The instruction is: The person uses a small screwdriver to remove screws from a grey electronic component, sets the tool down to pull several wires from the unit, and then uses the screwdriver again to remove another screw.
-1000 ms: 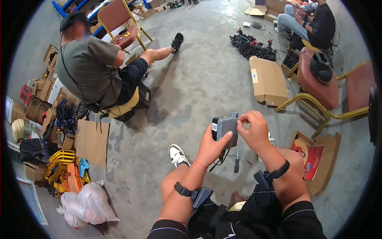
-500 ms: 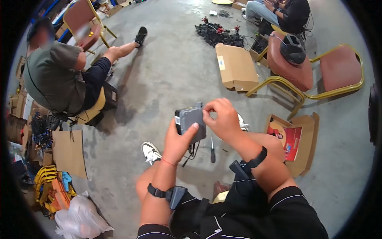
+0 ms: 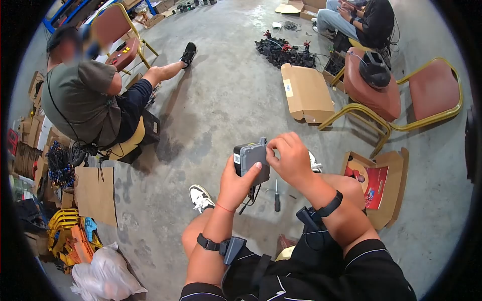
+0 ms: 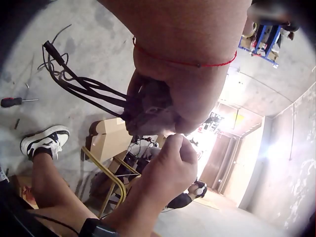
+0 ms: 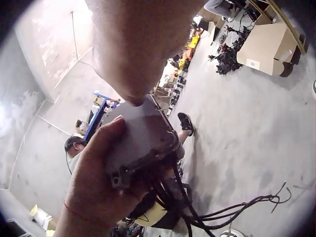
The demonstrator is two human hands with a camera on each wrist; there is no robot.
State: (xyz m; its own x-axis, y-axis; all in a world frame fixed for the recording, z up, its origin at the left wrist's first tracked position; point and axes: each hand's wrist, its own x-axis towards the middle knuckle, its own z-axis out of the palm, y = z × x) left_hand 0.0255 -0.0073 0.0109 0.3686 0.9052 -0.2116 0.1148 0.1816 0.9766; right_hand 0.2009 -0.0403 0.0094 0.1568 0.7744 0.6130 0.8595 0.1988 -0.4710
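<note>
My left hand [image 3: 235, 186] grips a grey box-shaped electronic device [image 3: 255, 159] with a black side, the thumb lying across its flat grey face. Several black cables [image 4: 81, 89] hang from the device. A small tab with a hole [image 5: 116, 180] sticks out at one corner in the right wrist view. My right hand [image 3: 291, 159] has thumb and forefinger pinched together right at the device's right edge, near its upper corner. The fingertips hide whatever detail is between them. Below the hands a screwdriver [image 3: 277, 201] with a dark handle lies on the floor.
An opened carton with red print [image 3: 376, 185] lies at the right. A chair [image 3: 374, 95] holds a black device. A flattened box [image 3: 307, 94] and a dark cable heap [image 3: 286, 52] lie beyond. A seated person [image 3: 95, 95] is at left, near a white bag [image 3: 108, 276].
The head view has swung right and partly back, shifting the scene. Left hand, device and right hand keep nearly the same pose; the right fingertips stay at the device's edge.
</note>
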